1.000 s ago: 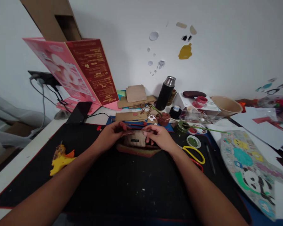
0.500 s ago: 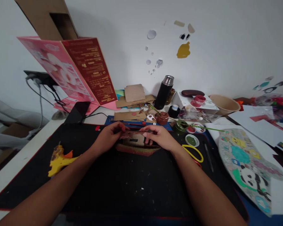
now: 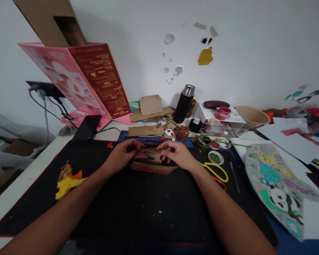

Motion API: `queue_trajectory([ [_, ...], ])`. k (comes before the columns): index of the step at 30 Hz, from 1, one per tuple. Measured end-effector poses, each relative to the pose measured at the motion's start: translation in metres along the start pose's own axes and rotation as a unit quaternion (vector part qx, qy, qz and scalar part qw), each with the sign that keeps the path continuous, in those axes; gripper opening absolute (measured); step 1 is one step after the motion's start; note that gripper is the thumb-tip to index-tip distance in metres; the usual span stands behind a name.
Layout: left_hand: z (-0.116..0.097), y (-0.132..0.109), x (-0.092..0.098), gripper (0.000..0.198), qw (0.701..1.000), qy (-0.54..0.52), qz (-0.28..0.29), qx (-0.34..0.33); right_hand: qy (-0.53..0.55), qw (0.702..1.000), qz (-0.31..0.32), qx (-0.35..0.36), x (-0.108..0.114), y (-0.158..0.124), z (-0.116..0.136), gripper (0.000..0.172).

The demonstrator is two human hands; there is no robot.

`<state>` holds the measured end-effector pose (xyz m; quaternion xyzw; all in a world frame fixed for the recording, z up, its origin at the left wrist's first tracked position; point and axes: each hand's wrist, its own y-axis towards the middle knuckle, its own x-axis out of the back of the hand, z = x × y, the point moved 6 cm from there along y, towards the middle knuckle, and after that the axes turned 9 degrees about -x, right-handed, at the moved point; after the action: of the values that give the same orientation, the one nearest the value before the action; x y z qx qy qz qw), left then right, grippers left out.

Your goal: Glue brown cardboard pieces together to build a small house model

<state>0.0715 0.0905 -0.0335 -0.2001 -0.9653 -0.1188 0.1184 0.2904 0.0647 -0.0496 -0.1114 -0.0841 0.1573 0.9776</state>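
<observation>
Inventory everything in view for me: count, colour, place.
cardboard model: one, reddish brown and tan, between the hands
glue gun: one, yellow, mat's left
scissors: one pair, yellow and red, mat's right
pen: one, black, right of scissors
mat: one, black, under the model
painted board: one, multicoloured, far right
flask: one, black and silver, back centre
paint jars: three, brown, green and pink, back right
box: one, white, back right
bowl: one, tan, back right
folder: one, pink and red, back left
carton: one, brown, behind folder
slim device: one, black, back left
cardboard scraps: several, brown, back centre
stickers: several, mixed, wall
left hand: one, bare, model's left
right hand: one, bare, model's right
</observation>
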Motion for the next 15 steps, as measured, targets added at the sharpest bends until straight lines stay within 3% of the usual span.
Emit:
queue_trajectory([
  [9, -0.004, 0.001, 0.002, 0.017, 0.997, -0.031, 0.061, 0.029, -0.029, 0.999, -0.031, 0.02, 0.003, 0.001, -0.001, 0.018],
  [15, -0.011, 0.004, 0.004, 0.032, 0.993, -0.026, 0.112, 0.027, -0.045, 0.998, -0.044, 0.02, 0.003, 0.001, 0.0, 0.019],
])
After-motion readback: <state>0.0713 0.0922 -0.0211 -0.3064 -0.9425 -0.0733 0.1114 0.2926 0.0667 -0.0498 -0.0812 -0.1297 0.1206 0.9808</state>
